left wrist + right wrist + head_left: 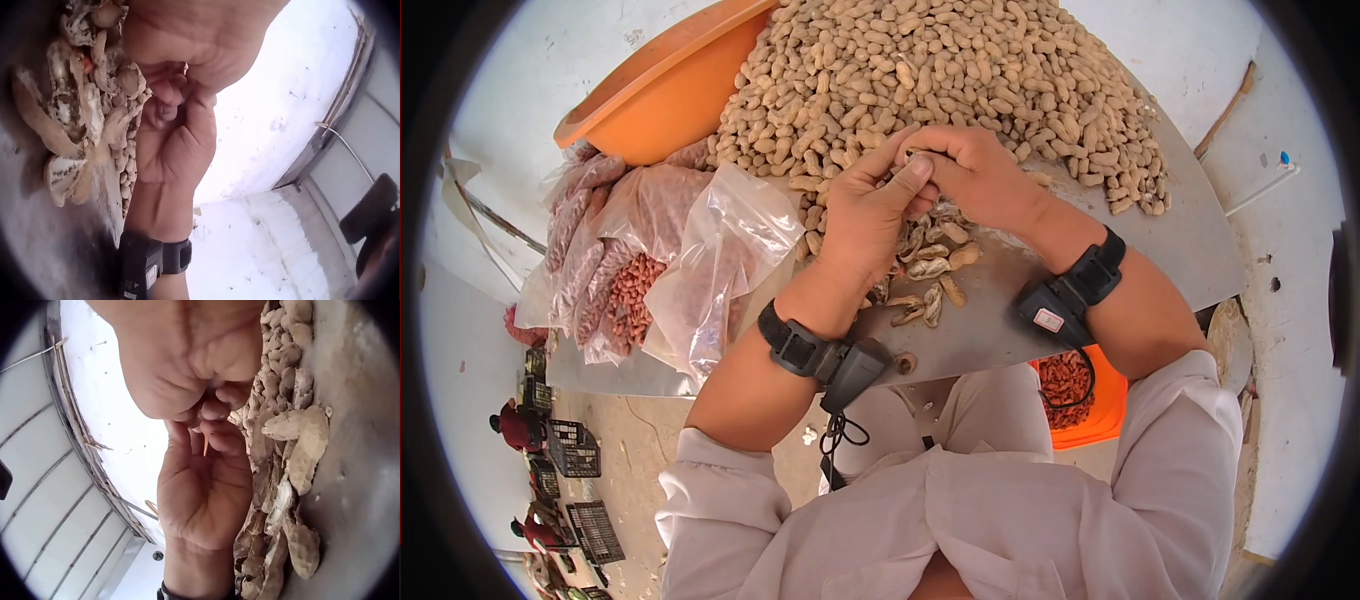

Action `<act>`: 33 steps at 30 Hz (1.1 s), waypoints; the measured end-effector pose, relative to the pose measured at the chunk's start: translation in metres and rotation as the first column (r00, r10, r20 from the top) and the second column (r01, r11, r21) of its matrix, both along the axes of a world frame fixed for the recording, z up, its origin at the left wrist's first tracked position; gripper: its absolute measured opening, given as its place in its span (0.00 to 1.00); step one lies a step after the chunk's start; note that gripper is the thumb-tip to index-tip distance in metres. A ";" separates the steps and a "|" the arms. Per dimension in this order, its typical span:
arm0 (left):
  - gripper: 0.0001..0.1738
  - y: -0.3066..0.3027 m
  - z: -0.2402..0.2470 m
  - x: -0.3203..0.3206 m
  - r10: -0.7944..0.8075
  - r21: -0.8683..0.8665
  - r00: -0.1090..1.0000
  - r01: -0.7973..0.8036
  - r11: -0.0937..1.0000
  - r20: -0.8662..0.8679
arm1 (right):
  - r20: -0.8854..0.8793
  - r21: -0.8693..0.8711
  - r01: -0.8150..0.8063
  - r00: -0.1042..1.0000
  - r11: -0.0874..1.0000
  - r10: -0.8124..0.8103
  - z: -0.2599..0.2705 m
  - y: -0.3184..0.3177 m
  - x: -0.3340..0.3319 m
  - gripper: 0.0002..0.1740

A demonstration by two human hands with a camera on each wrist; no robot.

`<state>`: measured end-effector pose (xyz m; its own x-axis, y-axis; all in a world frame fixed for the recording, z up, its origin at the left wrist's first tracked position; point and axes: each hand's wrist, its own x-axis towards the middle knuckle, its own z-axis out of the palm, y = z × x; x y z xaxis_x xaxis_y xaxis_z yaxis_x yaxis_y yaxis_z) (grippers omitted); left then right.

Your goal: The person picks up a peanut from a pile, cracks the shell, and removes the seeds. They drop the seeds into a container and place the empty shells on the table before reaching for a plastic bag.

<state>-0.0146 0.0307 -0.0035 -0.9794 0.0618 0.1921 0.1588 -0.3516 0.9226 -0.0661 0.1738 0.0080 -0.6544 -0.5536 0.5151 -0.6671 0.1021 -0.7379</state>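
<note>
Both hands meet fingertip to fingertip over the metal table, in front of the peanut heap point(940, 70). Thumb and curled fingers of the left hand point(862, 215) pinch a peanut together with the right hand point(985, 180). The fingers cover nearly all of it; a thin orange-brown sliver point(205, 445) shows between them in the right wrist view. Just below the hands lie broken peanut shells point(930, 268), some split with pale insides up. A small red kernel point(87, 64) shows among these shells in the left wrist view.
Left of the heap stand an orange basin point(650, 90) and clear plastic bags point(725, 255), with red kernels point(635, 298) showing. Below the table's front edge, by the right leg, is an orange container point(1112, 405) of red kernels. Black crates point(572, 450) and people are far left.
</note>
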 end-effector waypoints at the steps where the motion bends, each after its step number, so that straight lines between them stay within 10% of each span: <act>1: 0.22 0.000 0.000 -0.001 -0.007 0.000 1.000 0.007 1.000 -0.007 | 0.116 -0.036 -0.016 0.993 0.999 0.020 0.002 -0.001 0.003 0.10; 3: 0.20 -0.002 -0.002 -0.005 0.005 0.049 1.000 -0.004 0.999 -0.018 | 0.339 -0.113 -0.033 0.938 0.993 0.070 0.006 -0.002 0.009 0.11; 15: 0.10 -0.009 -0.006 -0.010 0.075 -0.015 0.996 -0.076 0.997 -0.037 | 0.339 -0.080 -0.092 0.934 0.993 0.114 0.011 0.003 0.008 0.13; 33: 0.08 -0.008 -0.004 -0.012 0.308 -0.196 0.913 -0.364 0.910 -0.267 | 0.578 -0.632 0.037 0.688 0.774 0.439 -0.011 -0.011 0.007 0.15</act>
